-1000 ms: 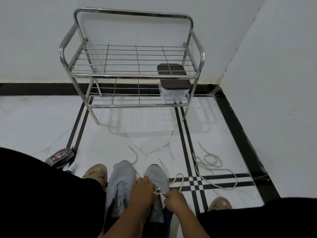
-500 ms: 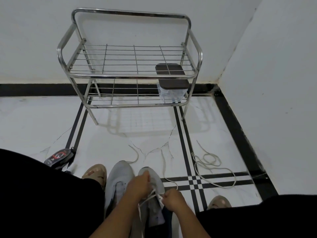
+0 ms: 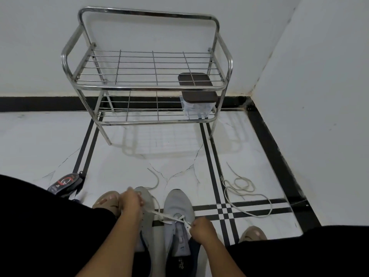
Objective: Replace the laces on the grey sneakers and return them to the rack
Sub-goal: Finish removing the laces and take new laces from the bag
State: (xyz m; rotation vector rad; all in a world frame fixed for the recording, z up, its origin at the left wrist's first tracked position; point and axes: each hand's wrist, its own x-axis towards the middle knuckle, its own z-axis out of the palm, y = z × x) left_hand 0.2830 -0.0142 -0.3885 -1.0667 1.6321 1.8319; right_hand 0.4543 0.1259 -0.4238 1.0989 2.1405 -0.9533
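Item: pair of grey sneakers, standing side by side on the tiled floor between the person's knees, toes toward the rack point(image 3: 147, 87). Right sneaker point(image 3: 178, 208) under lacing; left sneaker point(image 3: 146, 214) partly covered by the forearm.

Lace point(image 3: 159, 213): white, flat, drawn taut across both shoes. Left hand point(image 3: 131, 200) pinched one end, pulled out over the left sneaker's toe. Right hand point(image 3: 201, 228) gripped the other end close beside the right sneaker's eyelets. The hands were apart, each clamped on the lace.

Handling, as judged: lace limp and light, likely to slip back through an eyelet if slackened; best taken near its stiff tip for threading. Sneakers soft-uppered and light, probably best lifted by the heel collar or tongue.

Also present: a loose lace point(image 3: 242, 191) coiled on the floor to the right; a lidded container point(image 3: 196, 102) on the rack's lower shelf; a dark pouch point(image 3: 65, 183) at left.

Not determinable: how many eyelets were threaded, the heels of both shoes cut off at the frame's bottom edge, the left hand's fingertips blurred, and whether the left sneaker carried any lace.
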